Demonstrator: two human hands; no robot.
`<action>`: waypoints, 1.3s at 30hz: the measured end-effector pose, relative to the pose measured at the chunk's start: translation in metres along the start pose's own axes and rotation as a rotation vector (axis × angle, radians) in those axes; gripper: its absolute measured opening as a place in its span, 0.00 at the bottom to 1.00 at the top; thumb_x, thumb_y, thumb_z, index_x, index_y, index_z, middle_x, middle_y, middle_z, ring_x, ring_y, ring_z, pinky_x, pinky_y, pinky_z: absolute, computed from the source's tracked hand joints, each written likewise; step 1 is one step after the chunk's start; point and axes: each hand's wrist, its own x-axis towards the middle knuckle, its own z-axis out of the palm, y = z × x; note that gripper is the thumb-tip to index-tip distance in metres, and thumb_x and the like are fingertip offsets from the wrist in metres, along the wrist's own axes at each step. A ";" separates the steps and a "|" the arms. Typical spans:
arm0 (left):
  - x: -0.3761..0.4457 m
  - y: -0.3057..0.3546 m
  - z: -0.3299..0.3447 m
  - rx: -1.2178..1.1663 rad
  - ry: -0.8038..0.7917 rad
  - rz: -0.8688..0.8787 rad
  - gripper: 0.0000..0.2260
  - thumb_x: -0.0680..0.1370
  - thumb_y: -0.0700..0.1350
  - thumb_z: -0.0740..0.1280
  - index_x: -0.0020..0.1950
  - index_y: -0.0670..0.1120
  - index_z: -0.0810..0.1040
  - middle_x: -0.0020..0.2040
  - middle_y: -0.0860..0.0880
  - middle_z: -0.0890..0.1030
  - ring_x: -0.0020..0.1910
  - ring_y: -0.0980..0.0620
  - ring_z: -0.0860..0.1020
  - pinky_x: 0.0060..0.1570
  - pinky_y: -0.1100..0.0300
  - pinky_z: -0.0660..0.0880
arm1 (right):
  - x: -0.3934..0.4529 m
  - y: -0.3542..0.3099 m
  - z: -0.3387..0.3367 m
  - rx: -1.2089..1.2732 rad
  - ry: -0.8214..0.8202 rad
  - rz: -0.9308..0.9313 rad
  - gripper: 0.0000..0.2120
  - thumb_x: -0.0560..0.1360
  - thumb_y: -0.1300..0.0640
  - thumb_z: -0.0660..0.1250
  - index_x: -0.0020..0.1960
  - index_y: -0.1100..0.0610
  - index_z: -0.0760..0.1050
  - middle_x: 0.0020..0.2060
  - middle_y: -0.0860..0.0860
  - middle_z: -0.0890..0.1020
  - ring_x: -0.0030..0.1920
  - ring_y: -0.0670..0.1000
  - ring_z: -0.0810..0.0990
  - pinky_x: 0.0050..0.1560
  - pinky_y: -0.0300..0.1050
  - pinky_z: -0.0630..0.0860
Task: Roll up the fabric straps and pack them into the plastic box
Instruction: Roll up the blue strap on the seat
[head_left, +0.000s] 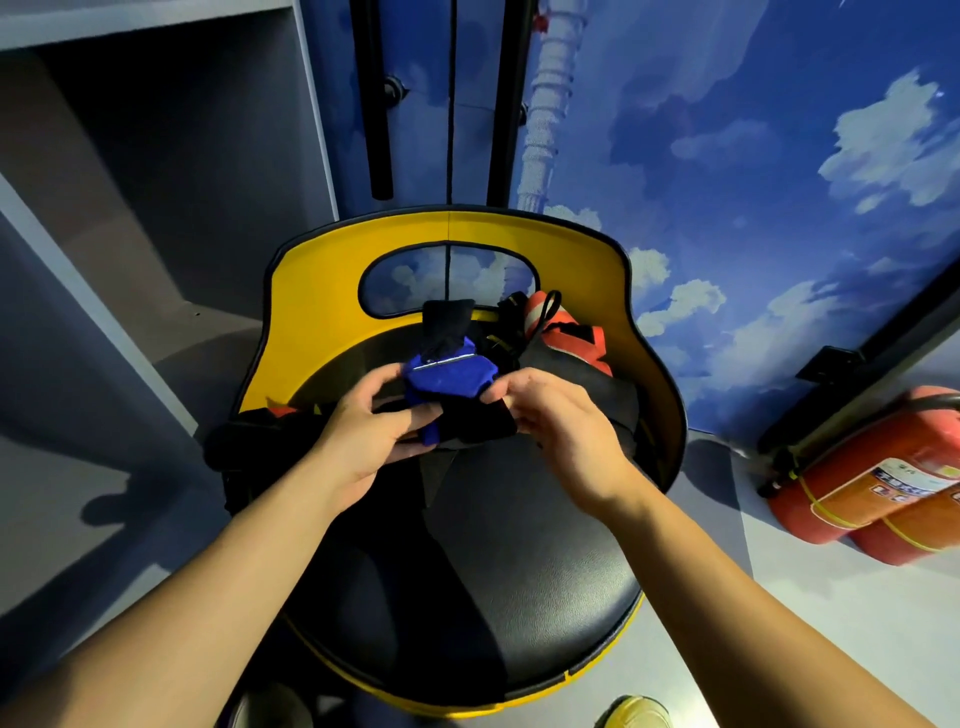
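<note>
At the far left stands an open grey cabinet (156, 208) with a shelf. In the middle is one chair (519, 597) with a black round seat and a yellow curved backrest, and everything of the task lies over it.

The left hand (363, 431) reaches in from the lower left; its fingers (410, 415) and thumb are curled and grasp the left end of a blue and black fabric strap (449, 382). The strap sits between the two hands, held just above the back part of the seat: its blue part is bunched at the top, with a thin pale stripe across it, and a black part hangs below and a black flap stands up behind. The right hand (566, 421) comes from the lower right; its fingertips (496, 392) pinch the right end of the same strap.

Behind the hands, against the backrest, lies a heap of further straps (566, 338), black and orange-red with a black loop; how many I cannot tell. More dark fabric (244, 441) hangs over the left edge of the seat.

At the far right two red fire extinguishers (878, 499) lie side by side on the floor below a wall painted with blue sky and clouds (753, 156).
</note>
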 end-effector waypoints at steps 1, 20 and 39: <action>0.000 0.002 0.000 -0.014 -0.004 0.009 0.24 0.74 0.32 0.72 0.65 0.53 0.76 0.61 0.47 0.80 0.54 0.43 0.84 0.46 0.49 0.83 | 0.000 0.003 0.001 -0.040 0.012 -0.012 0.05 0.76 0.59 0.66 0.46 0.56 0.81 0.39 0.50 0.80 0.42 0.46 0.76 0.47 0.38 0.72; -0.021 0.027 0.016 -0.324 -0.030 -0.276 0.11 0.80 0.32 0.61 0.53 0.45 0.80 0.44 0.39 0.86 0.53 0.40 0.82 0.57 0.40 0.77 | 0.002 0.040 -0.001 -0.333 0.216 0.058 0.21 0.73 0.60 0.75 0.39 0.52 0.61 0.29 0.43 0.72 0.31 0.45 0.66 0.37 0.46 0.67; -0.017 0.026 0.012 -0.182 -0.097 -0.153 0.18 0.79 0.33 0.64 0.66 0.48 0.77 0.61 0.41 0.82 0.54 0.39 0.84 0.55 0.40 0.79 | 0.004 0.008 0.005 0.291 0.215 0.400 0.12 0.71 0.59 0.69 0.51 0.57 0.69 0.42 0.60 0.83 0.46 0.54 0.84 0.49 0.45 0.74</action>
